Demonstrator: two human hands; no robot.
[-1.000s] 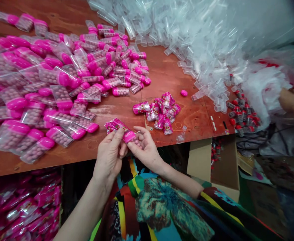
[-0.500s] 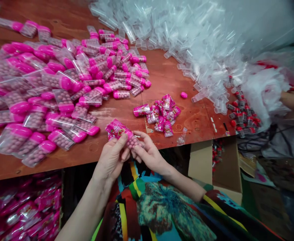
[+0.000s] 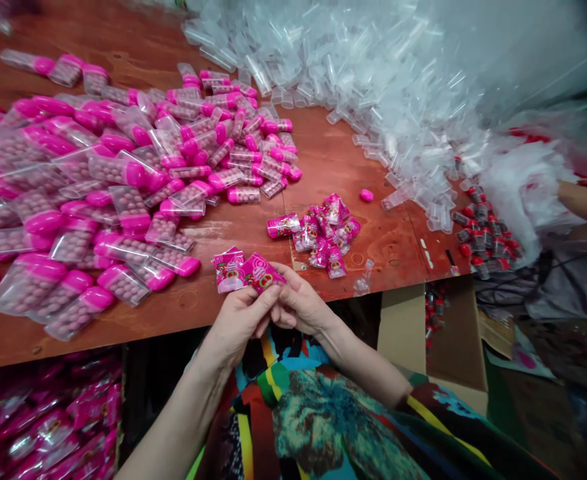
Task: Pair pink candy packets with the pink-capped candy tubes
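The pink printed packet (image 3: 263,273) now covered the bead tube that had shown a second before; it sat pinched between the left hand (image 3: 241,319) and right hand (image 3: 301,307), both clamped on it, over the near edge of the red-brown surface (image 3: 333,153), near a small pile of like packets (image 3: 323,233).

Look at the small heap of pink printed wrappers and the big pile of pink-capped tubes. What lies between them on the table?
In the head view, bare red-brown tabletop separates the small heap of pink printed wrappers from the pile of pink-capped tubes; only one stray wrapped tube lies beside the heap.
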